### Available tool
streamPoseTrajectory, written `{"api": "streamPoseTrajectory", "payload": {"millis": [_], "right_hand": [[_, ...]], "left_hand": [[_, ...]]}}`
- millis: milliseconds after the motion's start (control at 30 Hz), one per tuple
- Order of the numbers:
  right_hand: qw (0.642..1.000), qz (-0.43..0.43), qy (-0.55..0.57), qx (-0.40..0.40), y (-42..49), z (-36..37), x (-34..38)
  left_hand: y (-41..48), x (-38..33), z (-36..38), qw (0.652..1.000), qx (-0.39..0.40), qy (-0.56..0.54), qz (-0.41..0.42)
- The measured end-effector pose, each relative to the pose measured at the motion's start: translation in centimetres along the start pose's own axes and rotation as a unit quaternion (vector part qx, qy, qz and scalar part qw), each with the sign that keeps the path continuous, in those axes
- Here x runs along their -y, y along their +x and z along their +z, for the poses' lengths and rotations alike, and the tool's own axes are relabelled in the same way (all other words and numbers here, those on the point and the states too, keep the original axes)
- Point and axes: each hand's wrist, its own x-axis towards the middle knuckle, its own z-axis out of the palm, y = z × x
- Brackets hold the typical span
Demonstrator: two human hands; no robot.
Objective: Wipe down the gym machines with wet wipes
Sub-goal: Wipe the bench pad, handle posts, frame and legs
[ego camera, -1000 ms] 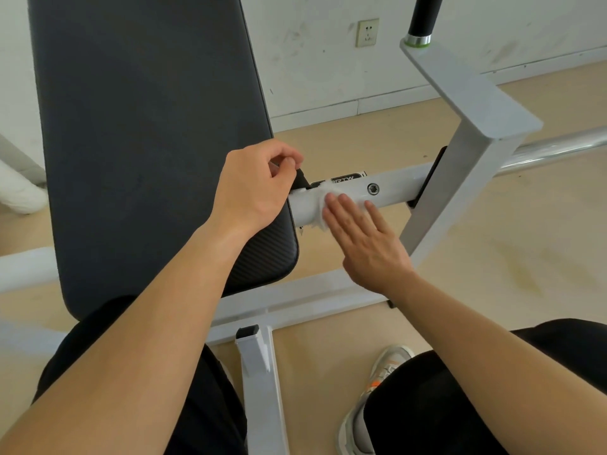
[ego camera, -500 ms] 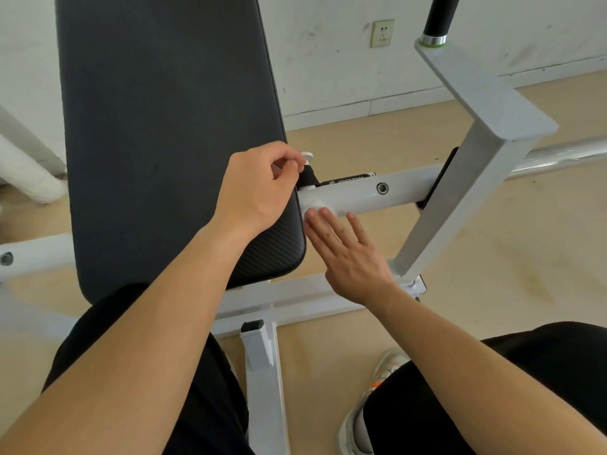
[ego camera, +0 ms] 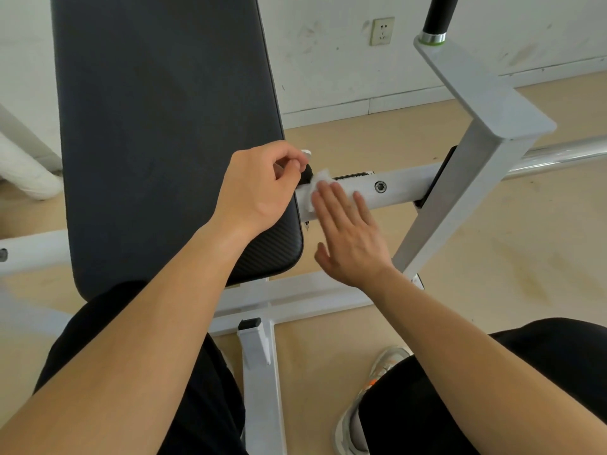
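Wet wipe (ego camera: 320, 177) more exposed, right hand (ego camera: 350, 238) flat — shifted up bar (ego camera: 401, 189)

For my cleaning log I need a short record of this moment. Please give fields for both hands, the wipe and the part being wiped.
left hand: fingers curled at the black pad, right edge; unclear if it holds anything
right hand: fingers straight, pressing the wet wipe
wipe: white, crumpled, partly under the fingertips
part wiped: white horizontal bar, end nearest the pad
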Motion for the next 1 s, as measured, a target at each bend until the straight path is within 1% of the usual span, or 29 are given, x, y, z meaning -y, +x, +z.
{"api": "streamPoseTrajectory", "payload": {"millis": [67, 133, 200, 267, 367, 400, 467, 533, 600, 667, 833, 933, 1000], "right_hand": [[0.999, -0.043, 0.011, -0.009, 1.0, -0.5, 0.7], [0.999, -0.038, 0.004, -0.004, 1.1, -0.6, -0.3], [1.000, 0.023, 0.018, -0.006, 0.5, -0.6, -2.4], [0.995, 0.091, 0.029, -0.026, -0.2, -0.6, -4.8], [0.988, 0.134, 0.049, -0.055, -0.6, -0.9, -6.0], [0.988, 0.130, 0.059, -0.065, -0.5, -1.0, -5.5], [0.990, 0.085, 0.082, -0.075, 0.1, -1.1, -3.6], [0.992, 0.028, 0.104, -0.065, 0.5, -1.1, -1.6], [0.991, 0.005, 0.113, -0.067, 0.8, -0.9, -1.3], [0.990, 0.015, 0.110, -0.090, 0.9, -1.0, -2.8], [0.976, 0.096, 0.114, -0.157, -0.3, -1.3, -6.8], [0.975, 0.090, 0.138, -0.147, -0.5, -1.7, -5.9], [0.966, 0.095, 0.198, -0.136, -0.6, -3.0, -5.2]], "left_hand": [[-0.1, 0.1, -0.2, 1.000, 0.000, 0.004, 0.002], [-0.1, 0.1, -0.1, 1.000, -0.001, -0.001, -0.003], [0.0, 0.0, 0.1, 1.000, 0.000, -0.007, -0.010], [0.1, -0.2, 0.4, 1.000, 0.002, -0.010, -0.011], [0.1, -0.4, 0.7, 1.000, 0.009, -0.015, -0.007], [0.0, -0.5, 0.8, 1.000, 0.011, -0.016, -0.007], [-0.3, -0.6, 0.9, 1.000, 0.013, -0.017, -0.008], [-0.5, -0.6, 0.8, 1.000, 0.013, -0.013, -0.005], [-0.8, -0.6, 0.7, 1.000, 0.013, -0.011, -0.005], [-1.1, -0.6, 0.7, 1.000, 0.015, -0.010, -0.011], [-1.6, -1.1, 1.3, 0.999, 0.026, -0.020, -0.016], [-2.2, -1.8, 2.1, 0.999, 0.039, -0.030, -0.013], [-2.9, -2.2, 2.7, 0.998, 0.049, -0.025, 0.003]]}}
